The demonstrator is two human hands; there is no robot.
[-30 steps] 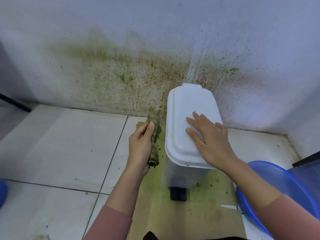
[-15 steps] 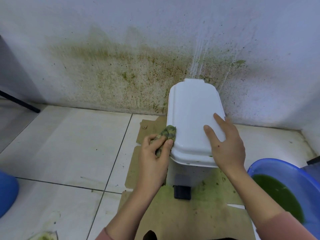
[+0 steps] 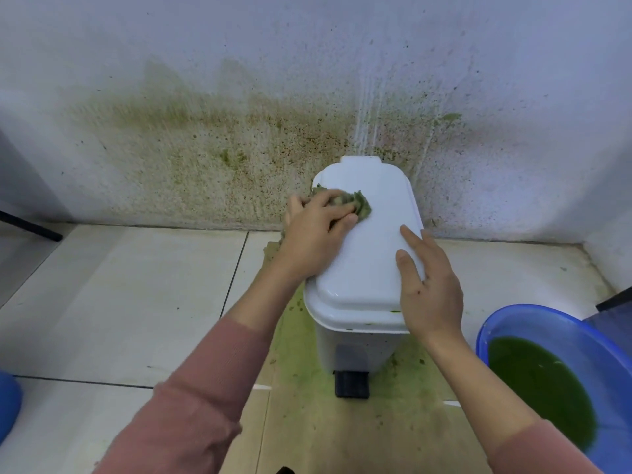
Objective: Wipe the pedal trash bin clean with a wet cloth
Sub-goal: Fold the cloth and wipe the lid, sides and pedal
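Note:
A white pedal trash bin (image 3: 367, 234) stands against the stained wall, lid closed, its black pedal (image 3: 352, 384) at the front bottom. My left hand (image 3: 316, 234) grips a green-stained wet cloth (image 3: 359, 203) and presses it on the lid's far left part. My right hand (image 3: 429, 289) lies flat with straight fingers on the lid's near right edge, steadying the bin.
The bin stands on green-stained cardboard (image 3: 342, 425) over a tiled floor. A blue basin (image 3: 513, 323) of green water sits at the right. Green spatter covers the wall (image 3: 239, 165) behind. A blue object (image 3: 8, 405) shows at the left edge.
My left hand has carried the cloth from the bin's left side up onto the lid's far left part. My right hand has slid toward the lid's near right edge.

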